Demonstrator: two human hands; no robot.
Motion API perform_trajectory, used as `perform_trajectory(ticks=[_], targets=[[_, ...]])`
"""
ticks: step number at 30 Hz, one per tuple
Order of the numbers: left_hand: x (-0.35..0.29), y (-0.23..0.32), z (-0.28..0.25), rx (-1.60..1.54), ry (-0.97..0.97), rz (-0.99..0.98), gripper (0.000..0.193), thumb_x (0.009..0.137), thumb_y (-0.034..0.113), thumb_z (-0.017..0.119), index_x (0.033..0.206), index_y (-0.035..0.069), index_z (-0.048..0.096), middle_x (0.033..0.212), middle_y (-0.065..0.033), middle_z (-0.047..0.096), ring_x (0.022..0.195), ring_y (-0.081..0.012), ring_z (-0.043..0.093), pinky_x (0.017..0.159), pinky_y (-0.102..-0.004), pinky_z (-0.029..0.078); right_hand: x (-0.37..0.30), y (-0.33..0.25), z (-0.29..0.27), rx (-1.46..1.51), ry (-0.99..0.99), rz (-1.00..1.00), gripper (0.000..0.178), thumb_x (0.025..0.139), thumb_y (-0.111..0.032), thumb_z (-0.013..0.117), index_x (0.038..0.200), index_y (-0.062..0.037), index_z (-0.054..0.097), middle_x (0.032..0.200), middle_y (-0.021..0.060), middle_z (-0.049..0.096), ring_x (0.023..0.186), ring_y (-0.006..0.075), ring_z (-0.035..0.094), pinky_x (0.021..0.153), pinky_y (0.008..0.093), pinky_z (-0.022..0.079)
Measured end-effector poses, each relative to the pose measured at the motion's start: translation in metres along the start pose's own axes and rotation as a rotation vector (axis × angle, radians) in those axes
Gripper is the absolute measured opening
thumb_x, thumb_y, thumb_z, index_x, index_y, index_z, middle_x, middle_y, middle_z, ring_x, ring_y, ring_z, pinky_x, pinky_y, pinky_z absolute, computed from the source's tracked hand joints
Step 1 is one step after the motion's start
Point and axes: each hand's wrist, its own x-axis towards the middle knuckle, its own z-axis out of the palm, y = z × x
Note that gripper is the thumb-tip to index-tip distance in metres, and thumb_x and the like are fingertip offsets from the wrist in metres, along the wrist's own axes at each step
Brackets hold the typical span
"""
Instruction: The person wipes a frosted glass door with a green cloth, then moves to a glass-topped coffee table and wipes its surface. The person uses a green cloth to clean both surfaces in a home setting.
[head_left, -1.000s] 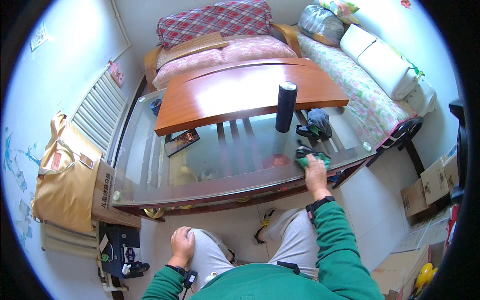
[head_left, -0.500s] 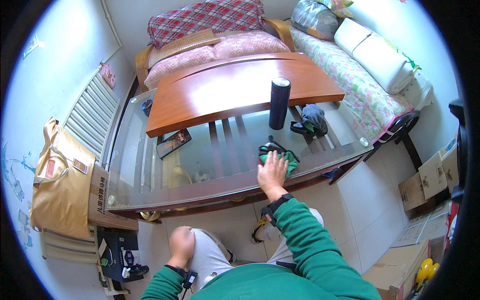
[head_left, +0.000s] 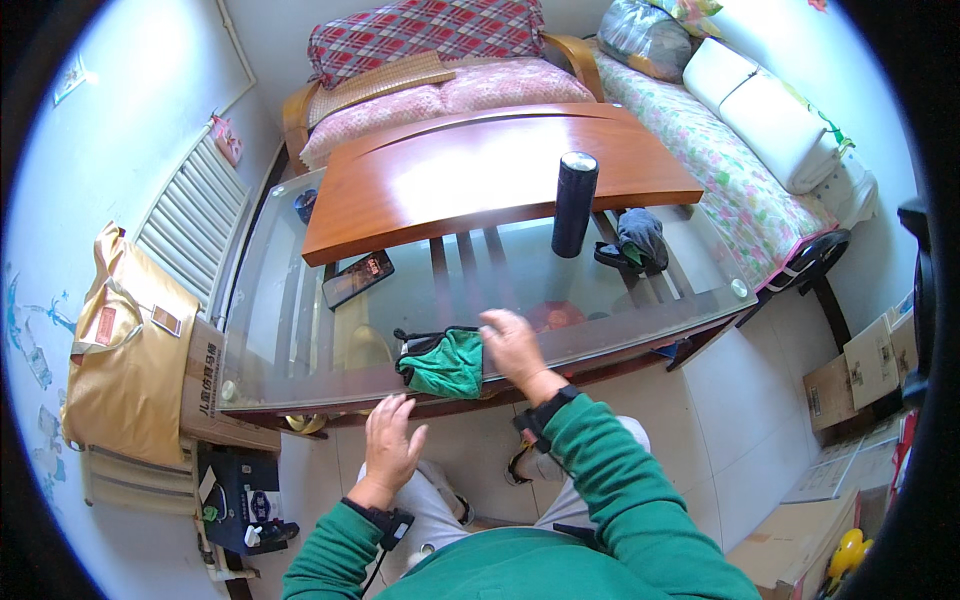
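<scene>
A crumpled green cloth item with black edging (head_left: 442, 362) lies on the front of the glass-topped table. I cannot make out whether it is a pouch or a garment. Just right of it, over the glass, is my right hand (head_left: 518, 352), fingers stretched toward the cloth and nothing held; whether they touch it is unclear. My left hand (head_left: 392, 448) is raised before the table's front edge, below the cloth, empty with its fingers apart. Farther back, a tall dark flask (head_left: 574, 205) stands upright beside a grey-and-black cloth item (head_left: 638, 242).
A curved wooden board (head_left: 480, 165) covers the back of the glass table (head_left: 300, 345). A phone (head_left: 358, 278) lies on the glass at left. A tan bag (head_left: 130, 350) stands left beside a radiator (head_left: 192, 215). Sofa (head_left: 490, 85) behind; cardboard boxes (head_left: 870, 365) at right.
The green cloth has shifted left along the glass and lies more spread out. My right hand has come off it, moving slightly left. My left hand has risen from my knee and opened.
</scene>
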Motion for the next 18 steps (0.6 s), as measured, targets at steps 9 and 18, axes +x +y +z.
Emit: perform_trajectory(ticks=[9, 18], targets=[[0.096, 0.044, 0.053, 0.159, -0.017, 0.158, 0.059, 0.083, 0.037, 0.064, 0.134, 0.013, 0.049, 0.143, -0.0151, 0.038, 0.136, -0.0374, 0.029, 0.112, -0.0544, 0.018, -0.017, 0.038, -0.042, -0.699, 0.037, -0.020, 0.037, 0.085, -0.027, 0.062, 0.115, -0.0061, 0.061, 0.128, 0.0135, 0.054, 0.126, 0.0310, 0.043, 0.106, 0.0440, 0.032], [0.103, 0.026, 0.070, 0.272, -0.150, 0.182, 0.057, 0.085, 0.046, 0.059, 0.133, 0.015, 0.053, 0.143, -0.0102, 0.043, 0.137, -0.0337, 0.030, 0.112, -0.0536, 0.019, -0.014, 0.028, -0.043, -0.708, 0.023, 0.026, 0.038, 0.082, -0.027, 0.063, 0.114, -0.0058, 0.062, 0.129, 0.0136, 0.054, 0.125, 0.0313, 0.044, 0.106, 0.0445, 0.032]])
